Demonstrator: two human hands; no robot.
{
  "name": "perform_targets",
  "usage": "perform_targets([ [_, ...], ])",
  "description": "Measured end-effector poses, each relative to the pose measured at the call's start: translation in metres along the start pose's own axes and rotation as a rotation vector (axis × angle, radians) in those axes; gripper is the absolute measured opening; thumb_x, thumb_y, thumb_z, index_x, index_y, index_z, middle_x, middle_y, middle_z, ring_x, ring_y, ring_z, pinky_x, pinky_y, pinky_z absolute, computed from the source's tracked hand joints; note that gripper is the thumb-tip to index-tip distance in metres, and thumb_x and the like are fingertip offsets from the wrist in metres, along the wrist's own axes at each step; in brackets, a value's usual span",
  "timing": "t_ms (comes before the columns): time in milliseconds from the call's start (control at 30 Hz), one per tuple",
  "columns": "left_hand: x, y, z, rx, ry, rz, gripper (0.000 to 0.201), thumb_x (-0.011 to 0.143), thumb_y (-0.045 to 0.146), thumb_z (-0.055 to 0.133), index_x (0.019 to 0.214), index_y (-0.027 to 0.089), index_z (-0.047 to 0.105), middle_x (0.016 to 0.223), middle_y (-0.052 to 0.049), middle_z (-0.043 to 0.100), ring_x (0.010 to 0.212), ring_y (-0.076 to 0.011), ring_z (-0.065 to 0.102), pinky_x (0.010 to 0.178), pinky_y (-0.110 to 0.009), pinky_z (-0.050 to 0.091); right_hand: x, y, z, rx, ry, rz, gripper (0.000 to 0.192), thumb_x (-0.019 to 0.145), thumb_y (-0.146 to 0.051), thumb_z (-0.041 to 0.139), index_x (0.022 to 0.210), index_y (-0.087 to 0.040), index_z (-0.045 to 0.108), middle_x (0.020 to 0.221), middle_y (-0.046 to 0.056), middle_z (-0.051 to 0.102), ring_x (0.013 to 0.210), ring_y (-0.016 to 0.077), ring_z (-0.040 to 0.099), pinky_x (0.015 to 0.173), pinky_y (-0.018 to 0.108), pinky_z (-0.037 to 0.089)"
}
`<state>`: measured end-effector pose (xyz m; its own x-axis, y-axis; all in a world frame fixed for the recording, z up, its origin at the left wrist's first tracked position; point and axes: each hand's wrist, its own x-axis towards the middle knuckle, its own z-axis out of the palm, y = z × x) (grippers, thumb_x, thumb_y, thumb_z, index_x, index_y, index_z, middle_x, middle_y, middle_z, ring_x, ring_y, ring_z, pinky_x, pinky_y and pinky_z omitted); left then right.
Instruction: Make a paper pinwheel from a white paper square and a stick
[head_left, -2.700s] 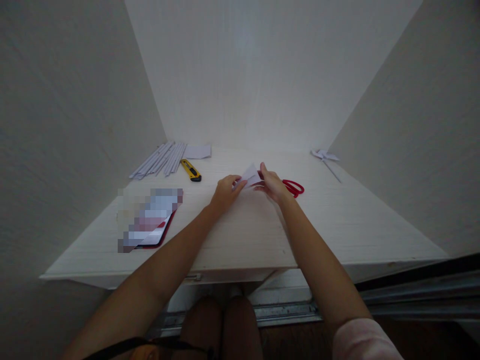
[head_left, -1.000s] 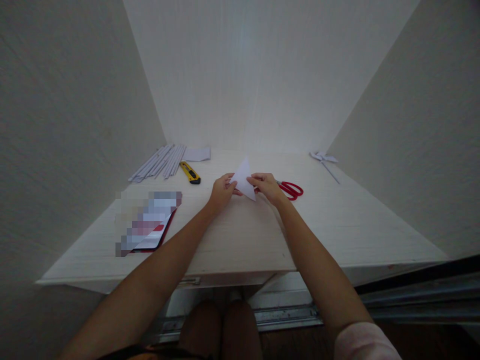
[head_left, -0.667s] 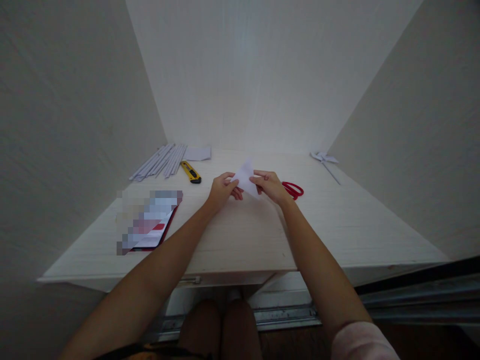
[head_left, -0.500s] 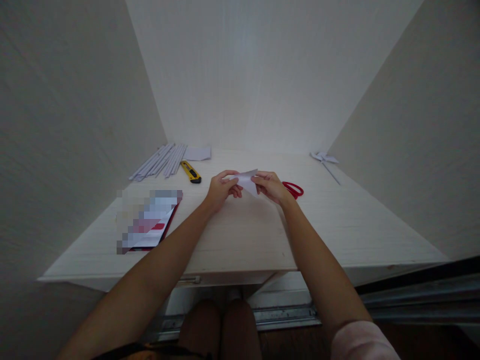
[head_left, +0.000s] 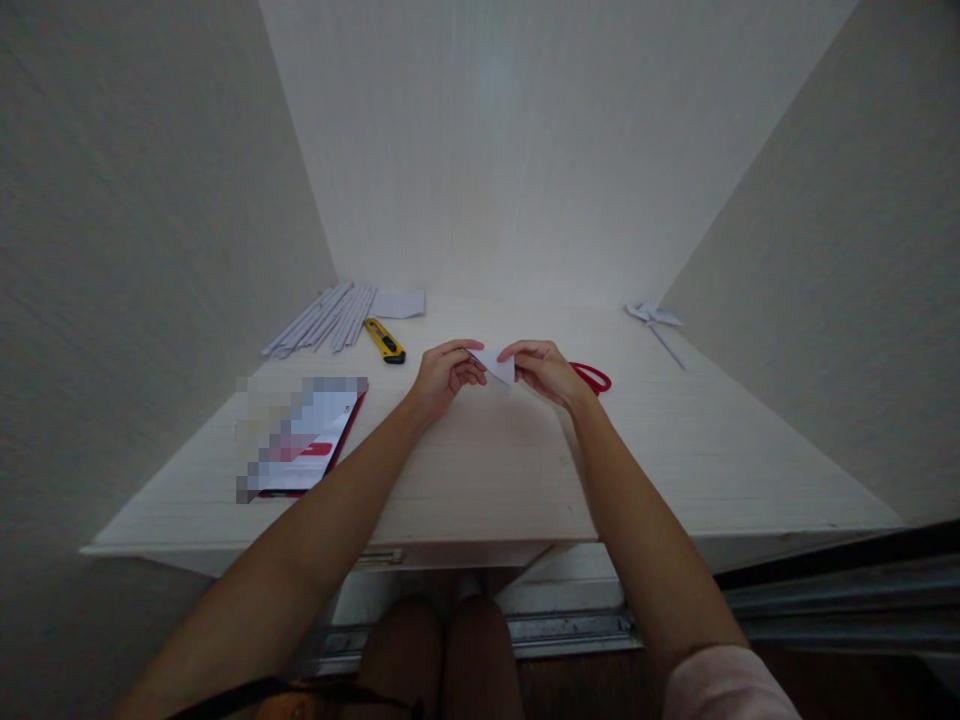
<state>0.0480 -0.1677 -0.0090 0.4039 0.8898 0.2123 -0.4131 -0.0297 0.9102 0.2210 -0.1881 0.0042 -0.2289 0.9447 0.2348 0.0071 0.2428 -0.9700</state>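
Observation:
A small piece of white paper is held between my two hands above the middle of the desk. My left hand pinches its left side, thumb against fingers. On the other side, my right hand grips the paper's right edge. The sheet looks bent or folded, with a pointed lower corner; my fingers cover parts of it. Just right of my right hand lies a pair of scissors with red handles, their blades hidden behind the hand and wrist.
A yellow utility knife lies left of my hands. Behind it are several rolled paper sticks and flat white paper. A paper pinwheel rests at the back right. A partly blurred tablet-like object lies front left. Walls enclose the desk.
The paper has turned in my fingers and shows less of its surface. My right fingers have shifted over its upper right edge. The view has moved slightly.

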Motion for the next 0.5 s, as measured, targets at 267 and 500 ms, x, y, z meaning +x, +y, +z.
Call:
perform_targets([
  [267,-0.002,-0.003,0.007,0.200,0.078,-0.017,0.024,0.068,0.032,0.058,0.079,0.010,0.055,0.048,-0.002,0.057,0.039,-0.0138,0.056,0.040,-0.023,0.043,0.001,-0.003,-0.003,-0.292,-0.033,-0.099,0.020,0.072,-0.019,0.046,0.073,-0.018,0.066,0.064,-0.001,0.055,0.056,0.0076,0.043,0.055,0.022,0.035],
  [500,0.003,-0.006,0.005,0.158,0.227,0.091,0.031,0.067,0.033,0.062,0.083,0.008,0.055,0.055,-0.004,0.061,0.048,-0.0129,0.059,0.054,-0.028,0.051,-0.004,-0.012,0.009,-0.167,-0.050,-0.063,0.045,0.074,-0.029,0.050,0.117,-0.023,0.037,0.069,-0.002,0.055,0.061,0.0097,0.053,0.057,0.022,0.041],
])
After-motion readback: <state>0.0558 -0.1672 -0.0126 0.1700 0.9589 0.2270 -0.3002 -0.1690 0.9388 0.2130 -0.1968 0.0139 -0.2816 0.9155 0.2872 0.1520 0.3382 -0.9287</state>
